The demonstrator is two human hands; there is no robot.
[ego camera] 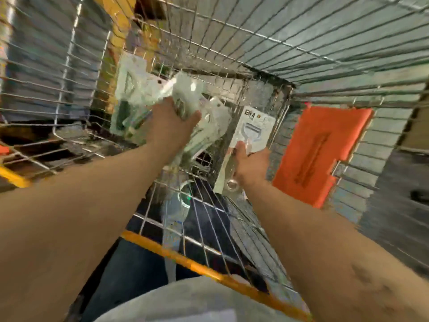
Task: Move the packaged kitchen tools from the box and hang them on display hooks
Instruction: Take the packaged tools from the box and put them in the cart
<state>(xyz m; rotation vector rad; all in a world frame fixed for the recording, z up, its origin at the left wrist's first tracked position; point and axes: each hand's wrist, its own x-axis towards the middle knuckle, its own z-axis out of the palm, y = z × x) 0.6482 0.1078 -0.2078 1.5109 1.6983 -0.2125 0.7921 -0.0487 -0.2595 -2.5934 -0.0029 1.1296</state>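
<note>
Heavy motion blur across the whole view. A wire cage (287,89) fills it, metal grid walls running from 9 o'clock up and round to 3. Through the mesh at 1 o'clock there's a grey tiled floor (348,31). At 3 o'clock, an orange panel (325,149) sits by the mesh wall. A yellow bar (197,266) caps the near wall at 6 o'clock, and another yellow edge (14,177) shows at 9. Brown and yellow shapes (120,12) at 12 are too blurred to name.

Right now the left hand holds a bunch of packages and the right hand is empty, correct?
No. The head view shows the right hand gripping a packaged peeler, not empty; the left hand does hold a bunch of packages.
</note>
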